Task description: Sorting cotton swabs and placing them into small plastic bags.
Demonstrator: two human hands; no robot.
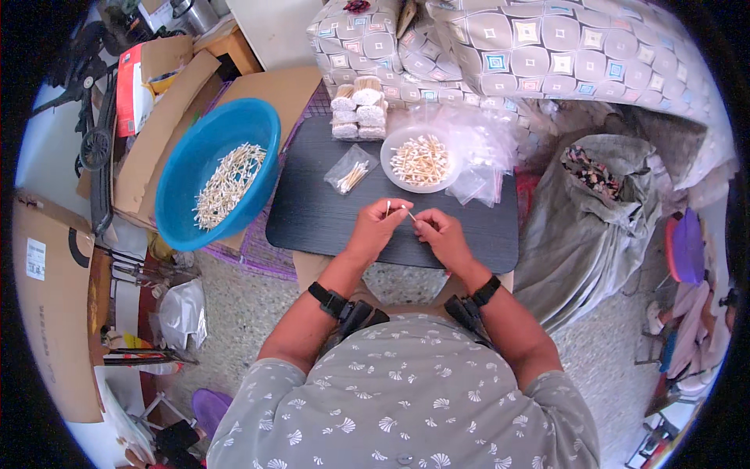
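Speckled flooring (398, 277) is showing beneath a dark table (305, 223), with cardboard and household goods crowding both sides. At far left, a tall brown carton (51, 313) is standing on end. Next, a blue basin (181, 184) is resting at a tilt beside the table, holding a broad heap of loose swabs (230, 187). On the tabletop, a small see-through bag (355, 159) is lying flat, containing a few swabs. Just behind it, white-ended swab bundles (358, 117) are standing stacked at the rear edge.

Above the table's near part, the left hand (373, 228) is keeping its thumb and forefinger closed together; one swab (388, 206) is standing up from its grip, near the knuckles. A second swab (411, 213) is slanting between the two hands, its upper tip lying by the left fingertips. Beyond them, a whitish bowl (422, 187) is sitting on the table, filled with swabs. The right hand (442, 236) is pinching the lower end of the second swab, its other fingers curling inward.

Right of the bowl, thin plastic bags (486, 148) are lying in a loose pile, partly overhanging the edge. Behind, patterned fabric (578, 51) is covering bulky furniture. Farther right, a grey sack (586, 227) is slumping on the floor, its mouth exposing multicoloured scraps (594, 173).
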